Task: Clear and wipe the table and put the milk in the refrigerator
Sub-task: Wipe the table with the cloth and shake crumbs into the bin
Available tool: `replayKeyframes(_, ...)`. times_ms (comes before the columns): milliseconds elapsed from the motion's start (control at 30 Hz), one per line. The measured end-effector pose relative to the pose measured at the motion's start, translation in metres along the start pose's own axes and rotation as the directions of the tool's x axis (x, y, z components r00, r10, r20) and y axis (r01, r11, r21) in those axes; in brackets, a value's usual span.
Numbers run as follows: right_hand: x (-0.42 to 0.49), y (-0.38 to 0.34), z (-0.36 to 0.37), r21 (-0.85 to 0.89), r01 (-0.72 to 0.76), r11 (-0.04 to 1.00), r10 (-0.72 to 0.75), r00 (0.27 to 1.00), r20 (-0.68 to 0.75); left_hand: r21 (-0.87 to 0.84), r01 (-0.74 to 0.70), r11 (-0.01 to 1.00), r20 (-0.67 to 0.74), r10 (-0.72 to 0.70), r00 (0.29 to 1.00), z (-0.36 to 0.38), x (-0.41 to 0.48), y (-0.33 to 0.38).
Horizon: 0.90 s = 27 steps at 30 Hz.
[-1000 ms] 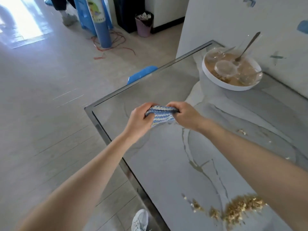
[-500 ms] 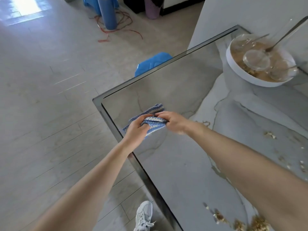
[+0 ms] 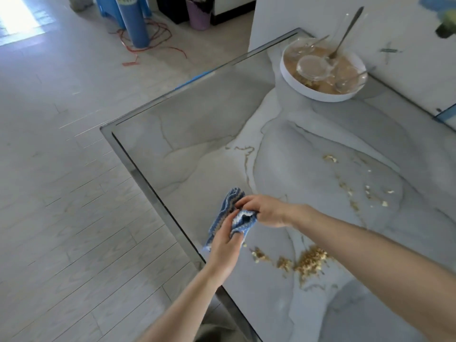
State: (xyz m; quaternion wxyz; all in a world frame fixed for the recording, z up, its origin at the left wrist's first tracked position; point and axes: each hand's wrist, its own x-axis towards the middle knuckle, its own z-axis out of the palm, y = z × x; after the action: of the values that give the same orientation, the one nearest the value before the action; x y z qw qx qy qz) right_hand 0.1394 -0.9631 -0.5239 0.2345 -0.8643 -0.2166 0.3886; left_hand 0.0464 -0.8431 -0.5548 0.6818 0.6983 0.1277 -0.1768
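marble table (image 3: pixel 197 134), no legible writing; left hand (image 3: pixel 225 248) and right hand (image 3: pixel 265 211) both grip striped cloth (image 3: pixel 230 213) beside crumbs (image 3: pixel 308 261).

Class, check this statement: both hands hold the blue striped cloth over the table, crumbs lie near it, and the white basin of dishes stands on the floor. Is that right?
Not quite. The head view shows the white basin standing on the table, at its far corner, not on the floor. The rest holds: left hand and right hand hold the blue striped cloth, crumbs nearby.
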Motion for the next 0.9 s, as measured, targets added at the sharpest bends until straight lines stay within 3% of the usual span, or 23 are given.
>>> replayKeyframes(200, -0.088, 0.054, 0.027, 0.017, -0.084, 0.996, 0.084, 0.996, -0.038, 0.03, 0.023, 0.999, 0.034, -0.024, 0.999, 0.085, -0.044, -0.015)
replayKeyframes(400, -0.143, 0.091, 0.035, 0.047, -0.172, 0.984, 0.174, 0.984, -0.044, -0.066, 0.048, 0.997, 0.087, -0.043, 0.995, 0.143, -0.069, -0.011)
replayKeyframes(533, -0.167, 0.109, 0.021, 0.154, -0.217, 0.964, 0.24, 0.959, -0.15, -0.076, 0.077, 0.994, 0.114, -0.069, 0.991, 0.16, -0.067, 0.009)
replayKeyframes(633, -0.18, 0.114, -0.008, 0.255, -0.204, 0.945, 0.272, 0.925, -0.267, 0.038, -0.04, 0.998, 0.073, 0.037, 0.997, 0.163, -0.045, 0.043)
replayKeyframes(733, -0.185, 0.116, -0.042, 0.329, -0.146, 0.933, 0.271, 0.886, -0.376, 0.209, -0.226, 0.952, 0.16, 0.194, 0.968, 0.161, -0.012, 0.086)
replayKeyframes(900, -0.169, 0.127, -0.097, 0.466, -0.087, 0.88, 0.323, 0.83, -0.455, 0.361, -0.371, 0.856, 0.298, 0.271, 0.915, 0.155, 0.053, 0.144)
